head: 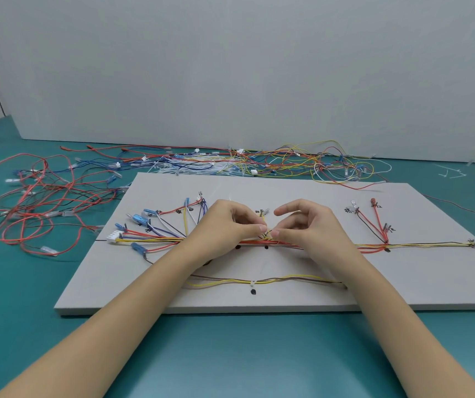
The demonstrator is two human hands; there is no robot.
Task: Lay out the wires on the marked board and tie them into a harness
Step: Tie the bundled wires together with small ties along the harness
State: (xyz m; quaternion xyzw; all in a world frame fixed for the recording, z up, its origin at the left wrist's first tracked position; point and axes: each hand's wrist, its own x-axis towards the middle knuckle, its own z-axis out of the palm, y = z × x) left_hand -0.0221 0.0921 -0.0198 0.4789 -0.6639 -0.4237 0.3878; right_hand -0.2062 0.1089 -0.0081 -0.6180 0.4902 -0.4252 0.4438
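I am working at a teal desk (230, 354) that runs up to a plain pale wall (230, 67). Along the desk's far edge lies a long tangle of loose wires (259, 163), red, yellow, blue and white, with white cable ties mixed in. A second heap of red and black wires (35, 202) sprawls toward the desk's left edge.

The grey marked board (302, 294) lies flat in the middle of the desk, with black dots and handwritten labels on it. The wire bundle (420, 245) runs across the board from left to right. At its left end the wires fan out to blue terminals and a white connector (115, 235). Near the right end a few red and black leads branch toward the board's far edge. A thinner yellow and brown pair (288, 280) lies closer to the board's near edge, cinched by a small white tie (253, 282).

My left hand (227, 222) and right hand (305, 225) meet over the middle of the bundle. Each pinches with thumb and forefinger at the same spot on the wires, the other fingers curled above. What exactly sits between the fingertips is too small to tell.
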